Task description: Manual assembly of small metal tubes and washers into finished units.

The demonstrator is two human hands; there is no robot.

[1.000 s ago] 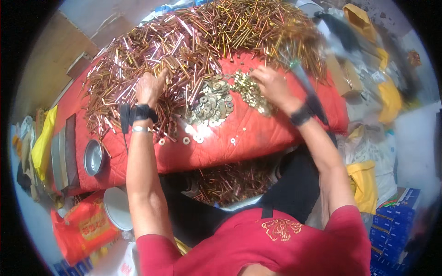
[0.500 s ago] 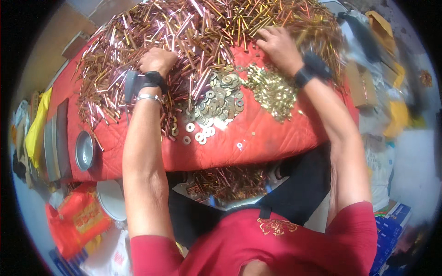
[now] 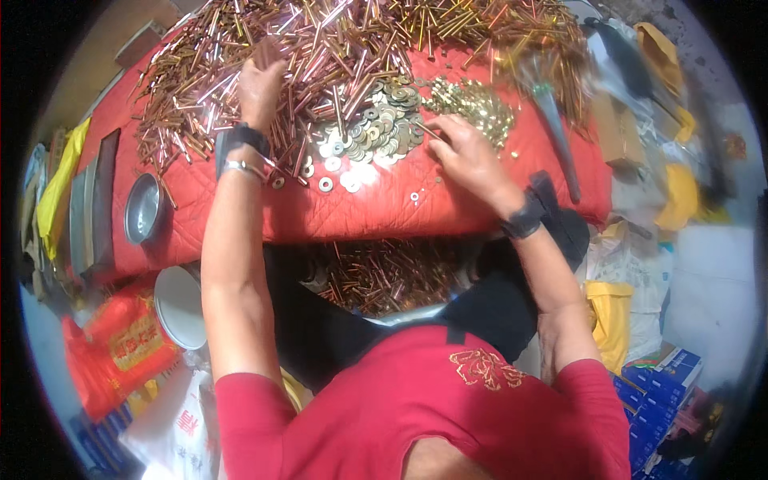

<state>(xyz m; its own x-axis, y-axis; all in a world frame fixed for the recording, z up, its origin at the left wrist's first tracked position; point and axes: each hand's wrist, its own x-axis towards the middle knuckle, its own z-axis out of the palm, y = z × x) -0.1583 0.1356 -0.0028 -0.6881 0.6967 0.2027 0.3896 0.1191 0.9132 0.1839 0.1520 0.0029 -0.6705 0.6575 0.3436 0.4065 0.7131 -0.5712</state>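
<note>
Left hand (image 3: 260,92): you're reaching over coppery rods (image 3: 188,104); finger grip unclear.
Right hand (image 3: 468,154): you're angling inward, pinching a thin rod (image 3: 426,127).

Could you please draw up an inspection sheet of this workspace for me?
Surface: red padded cloth, crumpled along the near edge.
Work items: large heap of copper-coloured rods; pile of flat washers; small brass-coloured pieces to the right of the washers.
Clutter: metal bowl at left; grey-handled tool at right, its far end blurred.
Hands: left hand at the rods, seems to hold some; right hand beside the washers, seems to pinch a thin piece; both grips unclear.
Cables: nothing seen.
Surroundings: red bag lower left; yellow bag and blue boxes lower right.
</note>
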